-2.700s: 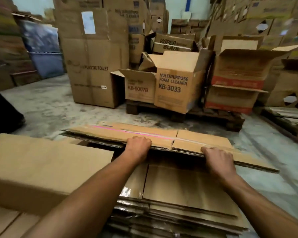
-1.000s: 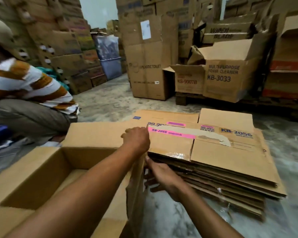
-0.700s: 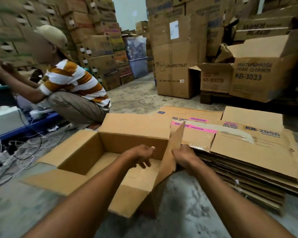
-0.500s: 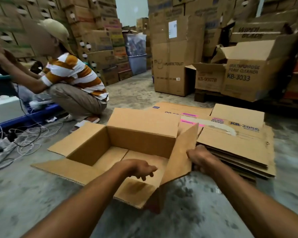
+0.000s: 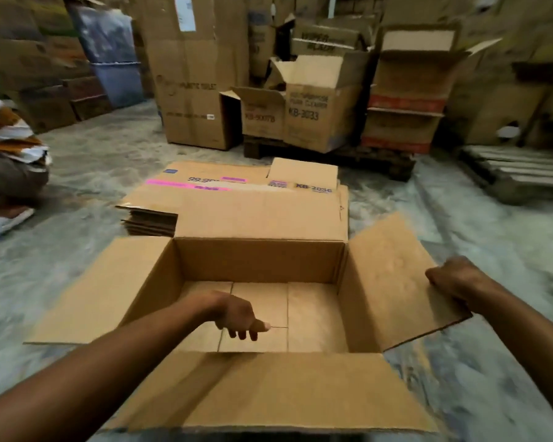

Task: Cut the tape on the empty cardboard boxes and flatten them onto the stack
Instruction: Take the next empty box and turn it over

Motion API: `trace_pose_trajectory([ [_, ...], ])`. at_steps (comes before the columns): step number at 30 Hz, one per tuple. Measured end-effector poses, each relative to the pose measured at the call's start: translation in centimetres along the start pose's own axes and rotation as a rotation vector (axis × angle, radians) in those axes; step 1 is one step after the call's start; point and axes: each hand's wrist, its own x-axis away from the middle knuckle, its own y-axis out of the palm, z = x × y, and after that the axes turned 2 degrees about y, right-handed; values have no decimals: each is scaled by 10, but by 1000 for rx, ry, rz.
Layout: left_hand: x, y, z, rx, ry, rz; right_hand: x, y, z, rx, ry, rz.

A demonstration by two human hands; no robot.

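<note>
An empty cardboard box [image 5: 259,260] stands open on the floor right in front of me, its flaps spread outward. My left hand [image 5: 237,315] hangs inside the box above its bottom panels, fingers loosely curled and holding nothing. My right hand [image 5: 454,279] grips the outer edge of the box's right flap [image 5: 393,282]. Just behind the box lies the stack of flattened boxes [image 5: 205,180], with pink tape and printed labels on the top sheet. No cutter is visible.
A person [image 5: 10,161] crouches at the left edge. Beyond the stack, open boxes [image 5: 316,113] sit on a wooden pallet, and a tall carton [image 5: 192,78] stands to their left. Another pallet [image 5: 517,173] lies at the right. Bare concrete floor surrounds the box.
The box now sits square in front of me, before the stack. Its right flap has swung outward under my right hand, and my left hand has dropped inside the box.
</note>
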Motion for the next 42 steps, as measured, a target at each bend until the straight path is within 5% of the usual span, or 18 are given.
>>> trace_pose_trajectory([
  [2,-10,-2,2,-101,58,102,6,0,6,131,-12,123],
  [6,-27,-20,-26,-153,89,551,7,29,-7,581,-283,436],
  [9,-33,-41,-68,-229,30,804,3,54,-36,780,-429,429],
  [12,-44,-63,-118,-313,-98,830,-17,70,-57,1006,-476,453],
  [19,-75,-91,-197,-293,-307,910,-93,109,-77,1023,-431,115],
  [25,-94,-106,-209,-149,-220,996,-118,117,-86,1176,-473,240],
  [29,-73,-124,-200,-284,-105,1133,-97,89,-78,1034,-433,270],
  [37,21,-174,-178,-64,190,1616,-2,-10,-90,484,-377,578],
  [39,25,-168,-181,85,316,1562,15,-14,-84,356,-404,517],
  [42,16,-148,-198,260,540,1234,27,-5,-59,169,-413,402],
])
